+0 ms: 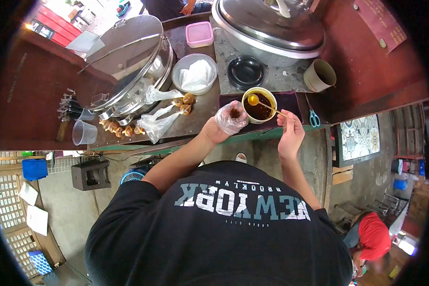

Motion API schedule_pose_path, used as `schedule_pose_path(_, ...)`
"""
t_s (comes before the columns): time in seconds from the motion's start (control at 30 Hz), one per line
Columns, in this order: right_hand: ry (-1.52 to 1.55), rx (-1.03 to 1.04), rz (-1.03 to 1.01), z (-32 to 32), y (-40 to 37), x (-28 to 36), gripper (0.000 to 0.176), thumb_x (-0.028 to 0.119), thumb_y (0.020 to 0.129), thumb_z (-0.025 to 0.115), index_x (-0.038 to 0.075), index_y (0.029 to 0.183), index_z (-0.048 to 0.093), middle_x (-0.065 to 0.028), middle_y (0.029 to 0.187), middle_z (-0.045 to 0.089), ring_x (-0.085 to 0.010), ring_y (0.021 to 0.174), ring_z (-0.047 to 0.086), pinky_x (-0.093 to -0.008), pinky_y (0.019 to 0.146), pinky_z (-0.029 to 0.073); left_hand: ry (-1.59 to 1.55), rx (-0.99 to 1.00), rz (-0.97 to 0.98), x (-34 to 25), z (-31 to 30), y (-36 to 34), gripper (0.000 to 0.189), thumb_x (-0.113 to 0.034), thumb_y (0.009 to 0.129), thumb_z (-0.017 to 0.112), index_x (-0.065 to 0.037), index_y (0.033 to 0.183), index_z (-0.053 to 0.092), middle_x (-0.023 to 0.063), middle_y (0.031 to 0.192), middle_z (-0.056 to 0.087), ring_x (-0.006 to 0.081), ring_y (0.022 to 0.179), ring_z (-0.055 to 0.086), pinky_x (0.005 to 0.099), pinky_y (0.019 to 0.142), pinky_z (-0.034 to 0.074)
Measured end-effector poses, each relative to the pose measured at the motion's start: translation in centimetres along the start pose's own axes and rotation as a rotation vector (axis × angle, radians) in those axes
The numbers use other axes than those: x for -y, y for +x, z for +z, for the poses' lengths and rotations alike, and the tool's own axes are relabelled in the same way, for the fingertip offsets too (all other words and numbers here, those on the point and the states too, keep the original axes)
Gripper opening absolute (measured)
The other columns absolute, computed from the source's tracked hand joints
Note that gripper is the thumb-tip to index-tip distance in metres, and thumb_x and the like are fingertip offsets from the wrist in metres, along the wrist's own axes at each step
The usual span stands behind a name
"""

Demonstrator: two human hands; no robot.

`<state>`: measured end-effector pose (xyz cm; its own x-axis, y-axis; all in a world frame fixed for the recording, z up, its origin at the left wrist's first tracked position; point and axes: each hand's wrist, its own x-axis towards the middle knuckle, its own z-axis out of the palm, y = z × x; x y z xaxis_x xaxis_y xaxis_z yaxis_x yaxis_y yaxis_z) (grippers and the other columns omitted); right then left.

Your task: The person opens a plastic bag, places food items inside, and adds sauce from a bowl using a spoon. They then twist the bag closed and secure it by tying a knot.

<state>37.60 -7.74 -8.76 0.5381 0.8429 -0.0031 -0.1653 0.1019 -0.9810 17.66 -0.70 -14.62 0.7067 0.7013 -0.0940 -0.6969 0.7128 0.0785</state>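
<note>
Left hand [229, 120] inside a plastic bag [224, 125], fingers closed round a brown morsel [234, 113] just left of the sauce cup [259, 106], right hand [290, 134] fingers pinching a spoon [263, 104] over the cup, scissors [313, 118] right of it, black lid [246, 72] behind it on the desk [291, 78]

bright daylight, fisheye warp, dark corners

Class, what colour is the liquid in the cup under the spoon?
Dark brown; the liquid shows best in the head view, the only one.

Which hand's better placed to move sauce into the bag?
Likely right: the right hand holds the loaded spoon over the sauce cup; the left hand is busy holding the bag beside it.
</note>
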Motion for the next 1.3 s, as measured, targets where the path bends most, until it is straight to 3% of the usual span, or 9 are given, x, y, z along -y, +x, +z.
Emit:
schedule_pose_path(0.07, -0.215, 0.022, -0.082, 0.1, -0.1, -0.2, 0.026, 0.019, 0.096, 0.050, -0.003, 0.100, 0.064, -0.0067, 0.086, 0.066, -0.0103, 0.076, 0.057, -0.0241, 0.071, 0.047, 0.011, -0.021, -0.003, 0.0, 0.1, 0.0, 0.020, -0.019, 0.094, 0.049, -0.004, 0.103, 0.056, 0.0095, 0.096, 0.057, 0.0259, 0.095, 0.058, 0.0390, 0.085, 0.047)
schedule_pose_path(0.17, -0.209, 0.039, -0.063, 0.3, -0.3, -1.3, 0.028, 0.021, 0.097, 0.048, -0.002, 0.099, 0.064, -0.0053, 0.083, 0.065, -0.0098, 0.074, 0.055, -0.0237, 0.071, 0.045, 0.010, -0.026, -0.006, -0.1, -0.5, 0.2, 0.019, -0.019, 0.094, 0.049, -0.004, 0.104, 0.057, 0.0097, 0.096, 0.058, 0.0266, 0.094, 0.058, 0.0397, 0.086, 0.047)
schedule_pose_path(0.43, 0.047, -0.039, 0.162, -0.8, -0.1, -2.4, 0.025, 0.019, 0.094, 0.053, -0.004, 0.098, 0.063, -0.0075, 0.084, 0.065, -0.0113, 0.073, 0.057, -0.0238, 0.071, 0.047, -0.003, -0.010, -0.008, -0.2, -0.3, 0.0, 0.020, -0.017, 0.092, 0.051, -0.005, 0.107, 0.058, 0.0105, 0.099, 0.058, 0.0286, 0.097, 0.059, 0.0418, 0.089, 0.048)
schedule_pose_path(0.6, 0.229, -0.089, 0.256, -1.2, 0.1, -2.1, 0.025, 0.019, 0.094, 0.055, -0.004, 0.099, 0.062, -0.0090, 0.085, 0.066, -0.0132, 0.073, 0.059, -0.0243, 0.070, 0.048, 0.015, -0.096, 0.006, 0.0, -0.1, 0.0, 0.021, -0.021, 0.094, 0.049, -0.004, 0.103, 0.057, 0.0100, 0.093, 0.059, 0.0269, 0.092, 0.060, 0.0409, 0.084, 0.048)
schedule_pose_path(0.83, 0.227, -0.099, 0.230, -1.8, 0.2, -2.3, 0.024, 0.018, 0.093, 0.056, -0.004, 0.099, 0.062, -0.0094, 0.085, 0.066, -0.0127, 0.074, 0.060, -0.0240, 0.069, 0.049, -0.056, 0.063, -0.056, -0.4, -1.8, 0.5, 0.028, -0.019, 0.090, 0.055, -0.007, 0.114, 0.057, 0.0111, 0.103, 0.058, 0.0306, 0.102, 0.057, 0.0445, 0.093, 0.046)
schedule_pose_path(0.93, 0.227, -0.108, 0.226, -1.9, 0.3, -2.5, 0.024, 0.018, 0.093, 0.056, -0.004, 0.098, 0.062, -0.0094, 0.085, 0.066, -0.0125, 0.074, 0.060, -0.0237, 0.069, 0.049, 0.000, -0.086, 0.016, 0.0, 0.1, -0.1, 0.021, -0.020, 0.094, 0.049, -0.004, 0.104, 0.058, 0.0109, 0.095, 0.060, 0.0272, 0.091, 0.060, 0.0407, 0.083, 0.048)
schedule_pose_path(1.3, 0.216, -0.119, 0.232, -2.1, 0.3, -2.0, 0.023, 0.017, 0.094, 0.054, -0.004, 0.098, 0.062, -0.0097, 0.086, 0.066, -0.0129, 0.074, 0.060, -0.0238, 0.069, 0.049, -0.027, -0.009, 0.005, 0.0, 0.0, -0.2, 0.023, -0.019, 0.094, 0.047, -0.006, 0.109, 0.058, 0.0116, 0.100, 0.060, 0.0292, 0.097, 0.058, 0.0427, 0.088, 0.047)
